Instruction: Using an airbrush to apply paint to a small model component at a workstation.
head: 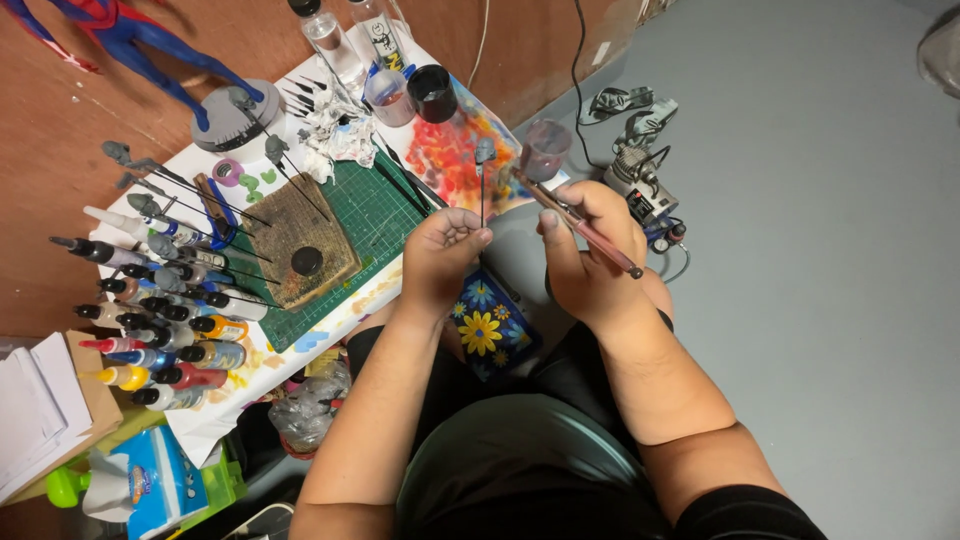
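Note:
My left hand pinches a thin metal rod between thumb and fingers, and a small grey miniature part sits on the rod's top end. My right hand grips a reddish-brown paintbrush that slants from upper left to lower right, its tip pointing toward the grey part. Both hands hover over my lap, just off the right edge of the low work table.
A green cutting mat holds a worn wooden block. Several paint dropper bottles lie at the left. More grey parts on rods, a paint-stained sheet, cups and bottles, a figurine and a small compressor surround them.

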